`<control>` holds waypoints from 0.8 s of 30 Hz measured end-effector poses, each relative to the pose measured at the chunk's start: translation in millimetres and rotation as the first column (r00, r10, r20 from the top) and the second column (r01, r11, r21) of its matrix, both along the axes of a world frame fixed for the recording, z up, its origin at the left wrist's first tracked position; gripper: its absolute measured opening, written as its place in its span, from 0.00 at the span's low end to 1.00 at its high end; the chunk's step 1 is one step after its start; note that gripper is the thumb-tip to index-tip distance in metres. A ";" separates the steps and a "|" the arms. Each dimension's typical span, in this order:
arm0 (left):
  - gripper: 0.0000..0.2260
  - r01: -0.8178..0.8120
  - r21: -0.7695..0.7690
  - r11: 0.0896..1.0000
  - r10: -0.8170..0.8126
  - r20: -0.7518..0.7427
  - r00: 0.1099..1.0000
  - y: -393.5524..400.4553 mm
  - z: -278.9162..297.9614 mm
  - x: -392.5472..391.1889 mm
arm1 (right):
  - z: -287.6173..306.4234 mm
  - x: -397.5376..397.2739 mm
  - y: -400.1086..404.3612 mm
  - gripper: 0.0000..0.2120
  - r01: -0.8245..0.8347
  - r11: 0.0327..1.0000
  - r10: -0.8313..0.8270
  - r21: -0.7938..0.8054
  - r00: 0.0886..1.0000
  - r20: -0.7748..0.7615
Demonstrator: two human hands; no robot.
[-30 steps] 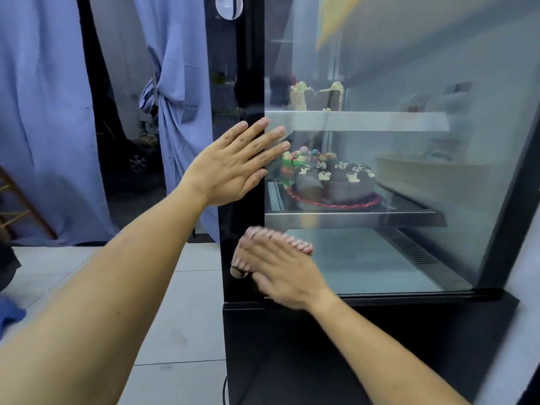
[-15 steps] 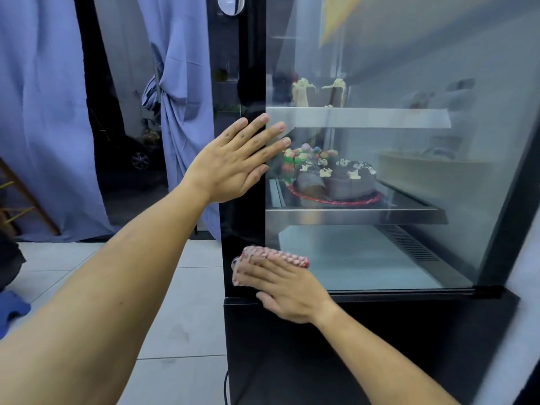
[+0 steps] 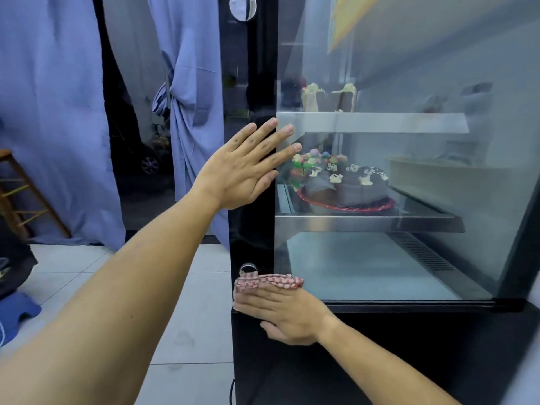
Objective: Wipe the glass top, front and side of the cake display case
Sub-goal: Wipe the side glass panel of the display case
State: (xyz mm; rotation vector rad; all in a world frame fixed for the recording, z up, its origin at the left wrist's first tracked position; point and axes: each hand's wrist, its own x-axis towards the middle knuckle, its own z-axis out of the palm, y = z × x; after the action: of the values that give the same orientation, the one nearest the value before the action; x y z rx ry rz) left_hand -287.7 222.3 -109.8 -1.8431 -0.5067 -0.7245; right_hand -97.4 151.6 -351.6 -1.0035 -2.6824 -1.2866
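Observation:
The cake display case (image 3: 409, 311) fills the right half, a black-framed cabinet with a large glass pane (image 3: 394, 258). Inside, a chocolate cake (image 3: 347, 185) sits on the steel middle shelf. My left hand (image 3: 245, 168) lies flat with straight fingers against the black corner post, fingertips reaching onto the glass. My right hand (image 3: 280, 308) presses a folded red-and-white checked cloth (image 3: 268, 281) flat against the bottom left corner of the glass, right at the lower frame edge. The cloth mostly hides under my fingers.
Blue curtains (image 3: 52, 112) hang at the left with a dark gap between them. A wooden stool (image 3: 17, 194) and a blue step (image 3: 17, 311) stand on the pale tiled floor (image 3: 187, 331). A round silver fitting (image 3: 247, 268) sits on the post.
My right hand has slid the cloth downward along the glass to its bottom corner. My left hand has stayed pressed on the corner post.

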 end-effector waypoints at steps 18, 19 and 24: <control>0.26 -0.020 -0.031 0.999 0.020 0.000 1.000 0.2 -1.5 1.6 | 15.5 34.0 -1.0 0.28 -0.018 0.999 0.017 0.032 0.999 0.048; 0.26 -0.023 -0.020 1.000 0.023 0.001 1.000 0.3 -1.3 1.3 | 11.2 38.9 -1.9 0.28 -0.028 0.998 0.025 0.061 0.999 0.044; 0.26 -0.033 -0.019 0.999 0.033 0.004 0.999 -2.4 -1.7 2.5 | -8.9 -12.6 11.0 0.28 -0.009 0.998 0.010 0.062 1.000 -0.013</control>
State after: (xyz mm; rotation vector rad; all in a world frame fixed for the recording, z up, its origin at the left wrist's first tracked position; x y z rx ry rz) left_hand -285.2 219.9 -111.5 -1.8466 -0.5470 -0.7039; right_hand -110.0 162.6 -360.5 -0.9874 -2.6175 -1.3471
